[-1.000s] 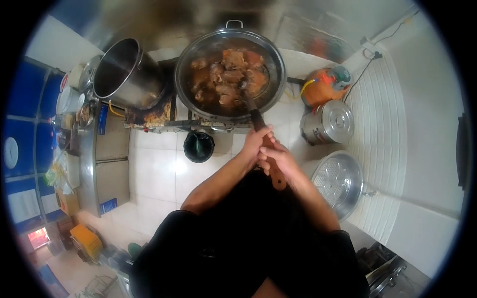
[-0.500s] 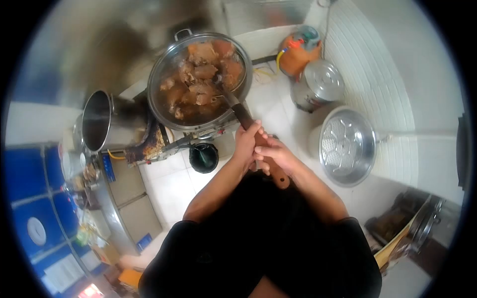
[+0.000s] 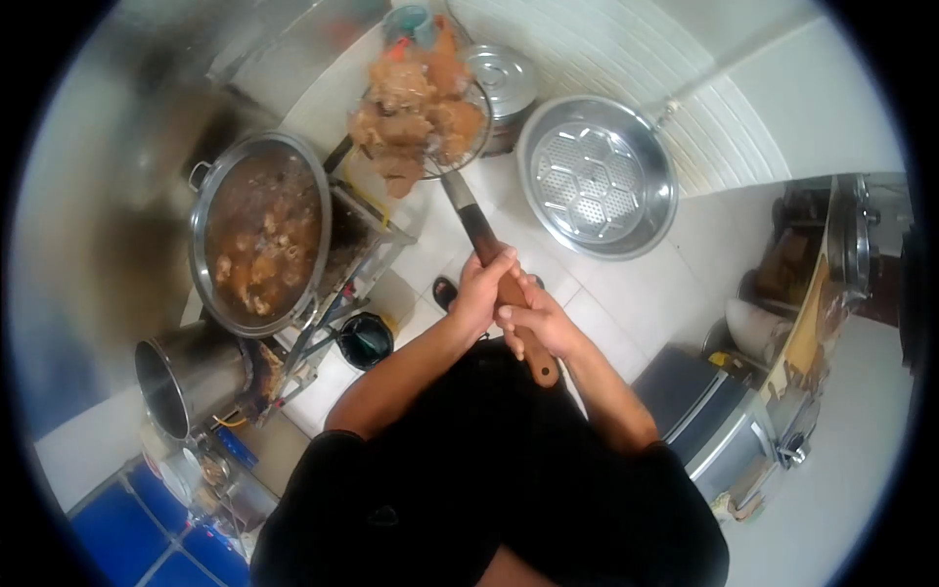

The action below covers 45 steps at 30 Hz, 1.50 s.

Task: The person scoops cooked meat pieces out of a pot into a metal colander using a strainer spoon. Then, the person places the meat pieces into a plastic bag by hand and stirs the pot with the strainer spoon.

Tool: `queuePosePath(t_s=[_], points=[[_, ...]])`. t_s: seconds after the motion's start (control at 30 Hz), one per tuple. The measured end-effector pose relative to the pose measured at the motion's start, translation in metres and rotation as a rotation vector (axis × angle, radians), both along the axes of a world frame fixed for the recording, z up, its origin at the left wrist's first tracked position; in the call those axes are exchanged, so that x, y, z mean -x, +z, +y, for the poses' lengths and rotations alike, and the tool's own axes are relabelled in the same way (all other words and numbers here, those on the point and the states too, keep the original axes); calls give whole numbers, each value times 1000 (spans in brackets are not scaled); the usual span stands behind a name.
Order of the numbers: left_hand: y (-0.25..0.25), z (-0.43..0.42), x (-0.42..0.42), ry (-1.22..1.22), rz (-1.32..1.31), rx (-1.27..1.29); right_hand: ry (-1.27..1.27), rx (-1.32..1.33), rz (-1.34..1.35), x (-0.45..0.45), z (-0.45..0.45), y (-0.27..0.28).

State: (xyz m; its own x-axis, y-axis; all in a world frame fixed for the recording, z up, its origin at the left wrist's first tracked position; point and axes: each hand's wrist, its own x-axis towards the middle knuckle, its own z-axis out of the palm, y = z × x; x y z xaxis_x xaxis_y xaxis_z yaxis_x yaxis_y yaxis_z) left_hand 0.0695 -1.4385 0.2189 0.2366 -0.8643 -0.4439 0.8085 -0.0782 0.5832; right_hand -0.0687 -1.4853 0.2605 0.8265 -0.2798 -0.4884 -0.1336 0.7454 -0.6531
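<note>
My left hand [image 3: 477, 296] is closed around the wooden handle of a long-handled skimmer [image 3: 473, 225]. Lower on that handle, my right hand [image 3: 541, 318] grips it too. Large brown pieces of cooked meat [image 3: 403, 112] fill the skimmer's wire bowl, held up in the air beyond my hands. To its left stands a wide metal pot [image 3: 200, 235] of brown broth with smaller chunks [image 3: 262, 269] still in it. Right of the skimmer, a big steel basin [image 3: 665, 191] holds a perforated metal plate [image 3: 590, 181].
A lidded metal pot [image 3: 501, 78] stands behind the skimmer, near an orange gas cylinder [image 3: 445, 39]. A tall pot [image 3: 161, 386] and a black-lined bucket [image 3: 366, 340] are at the left. A dark cabinet-like appliance [image 3: 709, 411] and shelving [image 3: 822, 293] stand right.
Both hands have lifted the skimmer with its meat out of the broth and swung it right, away from the pot. The view has turned right, towards the basin.
</note>
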Motion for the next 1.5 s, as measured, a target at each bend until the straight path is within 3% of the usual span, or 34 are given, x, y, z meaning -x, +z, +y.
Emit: queuePosePath(t_s=[0.13,0.43,0.7,0.93,1.07,1.47,1.5], points=[[-18,-37,63,-211,84,-155,-160,-38,46,69,-13,-19],[-119,-119,201,-527,381,-220,-414,-80,329,181,-69,-53],[-207,-188,267,-567,457,-221,-423,-61,433,220,-142,-93],[-178,-215,274,-531,450,-331,-366,-15,524,229,-171,-95],[-186,-226,276,-589,490,-232,-327,55,597,231,-186,-91],[-164,-261,279,-517,252,-148,-250,225,838,222,-225,-71],[-150,-262,272,-541,241,-274,-261,266,861,219,-227,-70]])
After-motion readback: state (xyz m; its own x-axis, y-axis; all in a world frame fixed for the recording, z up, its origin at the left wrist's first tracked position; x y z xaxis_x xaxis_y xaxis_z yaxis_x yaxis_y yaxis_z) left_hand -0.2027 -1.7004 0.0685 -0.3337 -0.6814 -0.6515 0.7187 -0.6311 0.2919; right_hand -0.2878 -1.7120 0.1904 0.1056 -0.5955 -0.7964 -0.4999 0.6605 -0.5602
